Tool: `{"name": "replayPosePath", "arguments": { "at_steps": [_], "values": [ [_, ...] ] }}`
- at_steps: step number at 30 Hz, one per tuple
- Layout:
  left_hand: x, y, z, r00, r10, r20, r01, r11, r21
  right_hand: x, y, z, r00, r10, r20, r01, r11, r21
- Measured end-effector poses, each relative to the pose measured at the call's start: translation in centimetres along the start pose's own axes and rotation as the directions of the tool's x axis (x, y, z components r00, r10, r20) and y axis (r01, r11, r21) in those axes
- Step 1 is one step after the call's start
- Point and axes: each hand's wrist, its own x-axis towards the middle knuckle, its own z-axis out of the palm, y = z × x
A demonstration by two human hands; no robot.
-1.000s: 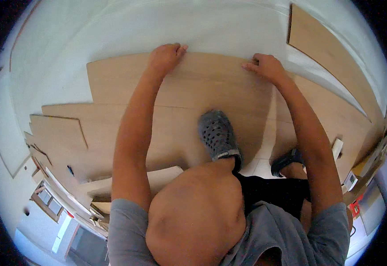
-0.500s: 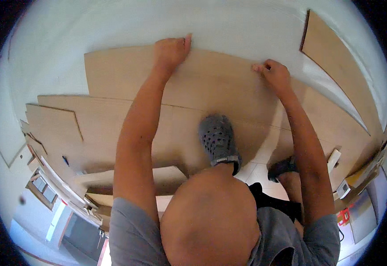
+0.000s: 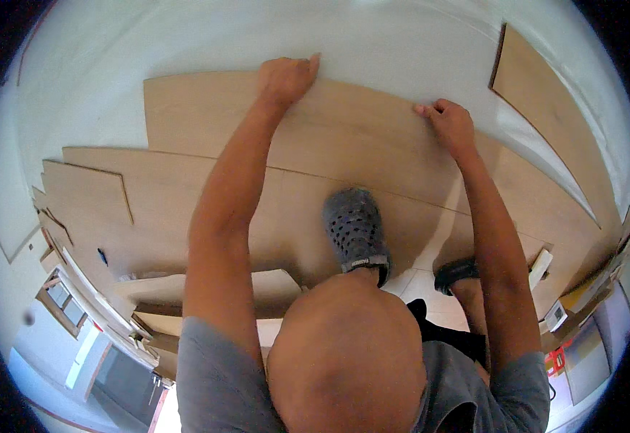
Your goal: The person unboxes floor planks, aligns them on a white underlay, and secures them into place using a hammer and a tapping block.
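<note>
A tan wood-look floor plank (image 3: 358, 126) lies crosswise in front of me, its near long edge against the laid boards (image 3: 286, 216). A thin dark seam shows between them. My left hand (image 3: 284, 81) is closed over its far edge, left of the middle, thumb sticking out and fingertips hidden. Farther right, my right hand (image 3: 451, 128) grips the same edge with fingers curled and the thumb side toward the left. A grey clog (image 3: 356, 227) on one of my feet rests on the laid boards just short of the seam.
Pale sheet underlay (image 3: 387, 43) spreads beyond the plank. Another loose plank (image 3: 546, 108) lies at the far right. A short board piece (image 3: 88, 187) sits on the floor at left, near a small dark pen-like object (image 3: 103, 257). Cut boards (image 3: 214, 292) lie near my left arm.
The view has shifted slightly. Both hands keep their hold on the plank's far edge, and the seam along its near edge looks much the same.
</note>
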Motion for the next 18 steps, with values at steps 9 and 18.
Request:
{"name": "replayPosePath", "arguments": {
  "at_steps": [9,18],
  "values": [
    [0.4,-0.4,0.2,0.994,-0.047,0.094,0.052,0.997,-0.049,1.3,-1.0,-0.5,0.998,0.054,0.02,-0.054,0.999,-0.004],
    [-1.2,-0.5,-0.2,0.993,0.038,0.111,-0.019,0.987,-0.161,-0.6,-1.3,-0.3,0.995,0.094,0.034,-0.095,0.995,0.04]
  ]
}}
